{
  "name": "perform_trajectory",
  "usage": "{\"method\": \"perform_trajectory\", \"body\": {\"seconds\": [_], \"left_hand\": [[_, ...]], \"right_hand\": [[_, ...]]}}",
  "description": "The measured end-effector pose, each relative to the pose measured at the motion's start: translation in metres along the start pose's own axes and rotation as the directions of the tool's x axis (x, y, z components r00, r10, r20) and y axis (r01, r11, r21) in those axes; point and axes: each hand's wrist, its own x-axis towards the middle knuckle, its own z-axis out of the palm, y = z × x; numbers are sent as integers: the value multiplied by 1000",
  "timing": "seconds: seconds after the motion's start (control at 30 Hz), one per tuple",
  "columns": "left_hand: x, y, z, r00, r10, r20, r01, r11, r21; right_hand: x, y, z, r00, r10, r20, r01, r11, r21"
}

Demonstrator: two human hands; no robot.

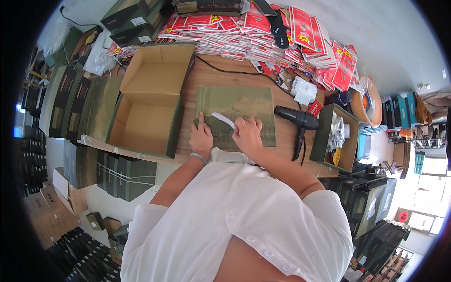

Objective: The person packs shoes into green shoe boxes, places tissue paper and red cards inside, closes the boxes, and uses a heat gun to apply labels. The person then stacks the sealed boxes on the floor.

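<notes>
A flat green box or album (239, 99) with a printed landscape lies on the wooden table in front of me. My left hand (201, 138) rests at its left edge, index finger stretched out along the surface, holding nothing. Closed in a pinch, my right hand (248, 135) holds a thin, curved white strip-like piece (222, 119) over the middle of the green cover. Its far end points up and left; whether it touches the cover I cannot tell. A black hair dryer (298, 118) lies just right of the cover.
An open green carton (146, 121) with a brown inside stands left. Red printed packets (244, 37) are heaped along the back. A smaller open box (334, 138) holding silvery packets sits right. A black cable (230, 71) crosses the table (190, 92). Stacked green boxes (68, 105) flank the left side.
</notes>
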Motion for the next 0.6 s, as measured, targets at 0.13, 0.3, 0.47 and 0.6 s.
{"method": "perform_trajectory", "body": {"seconds": [0.13, 0.3, 0.47, 0.6], "left_hand": [[1, 1, 1, 998, 41, -42, -40, 999, 23], [2, -10, 13, 961, 198, -192, -195, 980, 33], [-1, -2, 10, 983, 134, -121, -126, 989, 75], [2, -5, 13, 978, 161, -134, -153, 986, 68]], "right_hand": [[-16, 15, -23, 978, 97, -187, -86, 994, 70], [-50, 111, -71, 715, 542, -443, -542, 829, 139], [-122, 273, -150, 200, 602, -773, -917, 393, 70], [-157, 342, -186, -25, 717, -697, -944, 212, 252]]}}
